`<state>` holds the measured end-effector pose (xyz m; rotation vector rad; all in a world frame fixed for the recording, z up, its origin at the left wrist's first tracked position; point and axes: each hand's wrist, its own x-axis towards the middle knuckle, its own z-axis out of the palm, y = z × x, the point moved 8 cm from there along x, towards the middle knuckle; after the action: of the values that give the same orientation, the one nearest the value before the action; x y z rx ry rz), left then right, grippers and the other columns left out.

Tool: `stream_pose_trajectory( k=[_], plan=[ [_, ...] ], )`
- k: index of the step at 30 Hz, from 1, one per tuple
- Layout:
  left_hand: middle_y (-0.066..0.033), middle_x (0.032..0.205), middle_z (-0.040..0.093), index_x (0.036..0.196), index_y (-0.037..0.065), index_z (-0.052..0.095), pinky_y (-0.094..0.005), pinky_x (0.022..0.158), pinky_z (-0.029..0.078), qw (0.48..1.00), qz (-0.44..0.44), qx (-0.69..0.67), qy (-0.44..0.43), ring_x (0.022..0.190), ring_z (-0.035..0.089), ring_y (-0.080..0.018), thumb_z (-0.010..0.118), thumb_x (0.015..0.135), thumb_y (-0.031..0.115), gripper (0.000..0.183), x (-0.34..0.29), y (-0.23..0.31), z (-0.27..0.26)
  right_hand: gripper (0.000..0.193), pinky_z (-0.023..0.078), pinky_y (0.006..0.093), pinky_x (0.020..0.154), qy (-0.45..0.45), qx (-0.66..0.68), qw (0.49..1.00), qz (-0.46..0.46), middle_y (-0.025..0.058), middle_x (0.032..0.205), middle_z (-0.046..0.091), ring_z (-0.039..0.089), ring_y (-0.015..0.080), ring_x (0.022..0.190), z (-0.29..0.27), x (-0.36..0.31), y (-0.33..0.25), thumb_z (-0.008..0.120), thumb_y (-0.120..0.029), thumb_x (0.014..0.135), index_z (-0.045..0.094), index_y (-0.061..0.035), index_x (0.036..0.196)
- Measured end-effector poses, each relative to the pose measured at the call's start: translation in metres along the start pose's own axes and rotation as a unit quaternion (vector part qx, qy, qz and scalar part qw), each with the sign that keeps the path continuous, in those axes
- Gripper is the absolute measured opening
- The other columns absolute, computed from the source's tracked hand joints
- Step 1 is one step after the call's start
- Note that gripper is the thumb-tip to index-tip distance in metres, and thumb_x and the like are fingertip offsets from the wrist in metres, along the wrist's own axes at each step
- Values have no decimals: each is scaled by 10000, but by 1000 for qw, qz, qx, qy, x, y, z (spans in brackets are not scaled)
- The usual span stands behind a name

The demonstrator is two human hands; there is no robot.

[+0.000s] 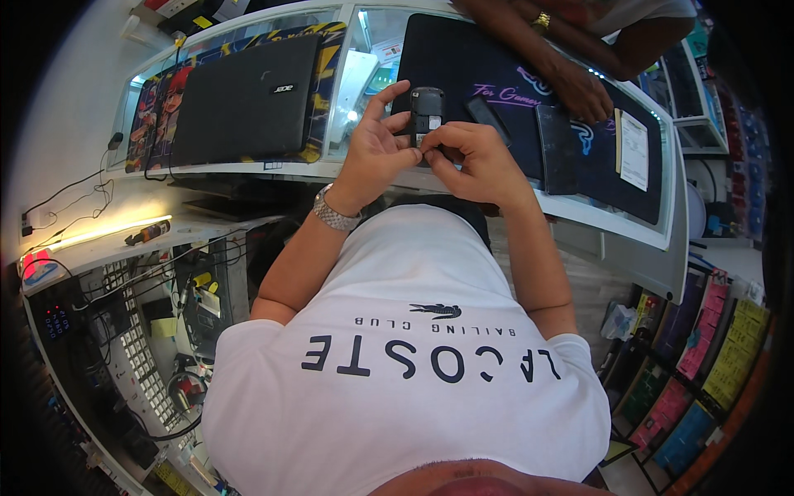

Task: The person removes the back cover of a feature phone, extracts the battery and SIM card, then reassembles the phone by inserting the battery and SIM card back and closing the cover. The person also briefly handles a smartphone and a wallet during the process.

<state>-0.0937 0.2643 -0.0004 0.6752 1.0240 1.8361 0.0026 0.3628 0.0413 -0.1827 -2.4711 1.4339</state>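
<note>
A small black phone with its back toward the camera (428,103) is at the upper middle of the frame, held upright in the air in front of a black cloth-like mat with purple and blue print (442,45). Its back looks uncovered: pale and silvery patches show in the lower half.

The left hand (374,157), with a silver link watch (334,211) at its wrist, grips the phone along its left edge, index finger raised and thumb near the bottom corner. The right hand (478,157) has thumb and index finger drawn together at the phone's lower end; whether they pinch some small part is too small to tell.

The step in hand seems to be fine fingertip work at the lower end of that opened back. The next move would call for a firm left grip and light, exact pressure from the right fingertips.

Right of the hands, a slim dark rectangular device (489,121) lies on the mat, over a white-framed glass surface (608,218). Farther right is a flat black rectangular object (557,150), near another person's hand (585,95) at the upper right.
</note>
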Motion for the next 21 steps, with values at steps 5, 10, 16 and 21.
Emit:
stream_pose_trajectory(
  k=[5,10,16,21],
  plan=[
    [-221,1331,608,1595,74,253,-328,954,571,1000,-5,1,2,1106,700,-229,584,790,-184,908,-1,-3,0,162,411,283,539,2,67,998,20,33,721,613,528,124,569,2,-2,14,661,-31,800,714,-32,953],
    [-270,1398,550,1606,75,228,-379,921,621,999,-20,15,23,1127,719,-348,594,792,-140,918,0,0,0,335,389,254,669,92,393,910,92,1,796,530,482,89,720,-10,-8,54,565,-52,745,623,-27,1074],
    [-301,1386,565,1599,48,208,-411,908,638,998,-18,40,44,1110,725,-407,570,779,-153,919,0,-3,-4,599,487,323,765,95,688,699,172,147,963,594,555,210,827,-4,-19,70,514,-28,609,548,22,1205],
    [-278,1348,583,1585,45,203,-402,932,627,999,-19,18,43,1098,732,-373,546,786,-173,897,1,-7,-3,517,538,342,856,119,729,654,161,191,1068,659,628,222,931,0,-19,73,554,122,699,598,43,1207]
  ],
)
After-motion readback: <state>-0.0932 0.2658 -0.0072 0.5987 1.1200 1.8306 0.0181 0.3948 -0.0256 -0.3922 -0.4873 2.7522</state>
